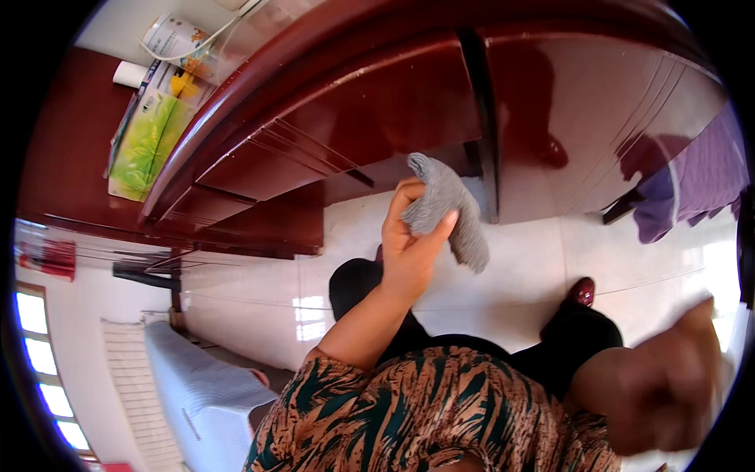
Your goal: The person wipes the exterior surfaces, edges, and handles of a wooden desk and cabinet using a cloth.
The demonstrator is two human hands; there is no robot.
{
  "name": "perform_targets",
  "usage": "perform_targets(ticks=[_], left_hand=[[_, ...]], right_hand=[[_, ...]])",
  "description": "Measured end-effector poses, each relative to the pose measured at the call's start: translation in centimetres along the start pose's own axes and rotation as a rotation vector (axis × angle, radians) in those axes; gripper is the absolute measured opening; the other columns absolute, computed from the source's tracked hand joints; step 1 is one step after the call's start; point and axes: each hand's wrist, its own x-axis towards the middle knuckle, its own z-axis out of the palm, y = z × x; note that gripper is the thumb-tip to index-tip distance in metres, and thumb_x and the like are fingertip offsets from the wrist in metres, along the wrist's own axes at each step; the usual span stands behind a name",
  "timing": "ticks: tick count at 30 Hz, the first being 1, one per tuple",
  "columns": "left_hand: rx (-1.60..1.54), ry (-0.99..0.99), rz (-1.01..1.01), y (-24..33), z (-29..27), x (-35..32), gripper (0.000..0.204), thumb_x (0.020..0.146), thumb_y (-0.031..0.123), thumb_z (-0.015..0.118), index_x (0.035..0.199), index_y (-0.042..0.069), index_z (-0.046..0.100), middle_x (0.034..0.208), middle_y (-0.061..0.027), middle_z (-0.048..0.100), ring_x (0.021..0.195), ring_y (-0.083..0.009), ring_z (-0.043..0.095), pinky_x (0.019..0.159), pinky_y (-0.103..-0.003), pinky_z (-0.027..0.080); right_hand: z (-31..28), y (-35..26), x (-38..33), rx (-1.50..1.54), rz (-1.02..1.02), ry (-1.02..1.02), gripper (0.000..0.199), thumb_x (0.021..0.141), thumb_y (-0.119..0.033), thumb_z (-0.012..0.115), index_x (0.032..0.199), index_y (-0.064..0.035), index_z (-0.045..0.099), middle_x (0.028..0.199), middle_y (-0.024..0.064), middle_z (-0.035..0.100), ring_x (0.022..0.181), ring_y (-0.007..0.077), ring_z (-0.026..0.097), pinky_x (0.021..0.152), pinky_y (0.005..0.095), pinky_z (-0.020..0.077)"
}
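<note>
My left hand (410, 252) is raised in front of my body, its fingers closed on a grey cloth (464, 216). Bunched in my grip, the ribbed or knitted cloth has one end poking up above the fingers and the other hanging down to the right. Off at the lower right is my right hand (676, 377), smeared by motion and apart from the cloth. Its fingers cannot be made out. Just beyond the cloth stand the glossy dark red drawer fronts (377, 102) of a piece of furniture.
On the dark red top at the left lie a green tissue pack (149, 149) and a white canister (177, 38). A purple cloth (696, 177) hangs at the right. Light tiles (503, 303) cover the floor; a pale blue cover (193, 393) drapes something at the lower left.
</note>
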Motion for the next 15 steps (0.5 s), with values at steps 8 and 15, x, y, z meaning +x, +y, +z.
perform_targets(ticks=[8, 15], left_hand=[[-0.532, -0.238, -0.500, 1.0, -2.6, -1.3, 0.042, 0.088, 0.004, 0.056, 0.130, 0.003, 0.053, 0.124, -0.0089, 0.062, 0.116, -0.0220, 0.057, 0.103, -0.039, 0.042], [-0.526, -0.250, -0.493, 0.5, -3.0, -0.4, 0.043, 0.086, 0.007, 0.057, 0.129, 0.002, 0.053, 0.123, -0.0092, 0.062, 0.117, -0.0232, 0.057, 0.103, -0.040, 0.041]], right_hand=[[10.3, 1.7, -0.5, 0.437, 0.402, -0.562, 0.079, 0.074, -0.021, 0.079, 0.141, 0.0001, 0.042, 0.133, 0.0208, 0.054, 0.116, 0.0297, 0.056, 0.096, 0.0415, 0.0429], [11.8, 2.9, -3.6, 1.246, 1.224, -0.707, 0.054, 0.084, -0.018, 0.075, 0.130, 0.0019, 0.053, 0.116, 0.0098, 0.064, 0.104, 0.0127, 0.059, 0.091, 0.0284, 0.0475]])
